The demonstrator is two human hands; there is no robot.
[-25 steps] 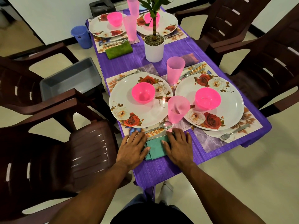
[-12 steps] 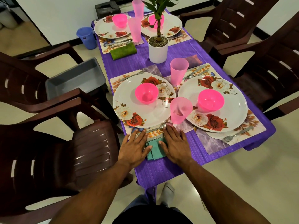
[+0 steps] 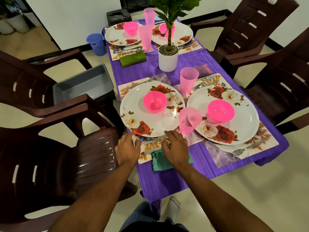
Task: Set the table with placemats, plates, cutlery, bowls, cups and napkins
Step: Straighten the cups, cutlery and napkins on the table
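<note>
My left hand and my right hand sit at the near place setting, over the floral placemat. A teal napkin lies partly under my right hand. Steel cutlery lies between the napkin and the floral plate. My right fingers curl onto its right end. My left fingers are bent at its left end, and their grip is hidden. A pink bowl stands on the plate, with a pink cup to its right.
Three more settings with plates, bowls, cups and cutlery fill the purple table, and a potted plant stands mid-table. Dark chairs line both sides. A grey tub rests on the left chair, and a blue bucket stands beyond.
Both hands have left the teal napkin and slid forward to the cutlery below the plate, with fingers now curled. The view has shifted closer.
</note>
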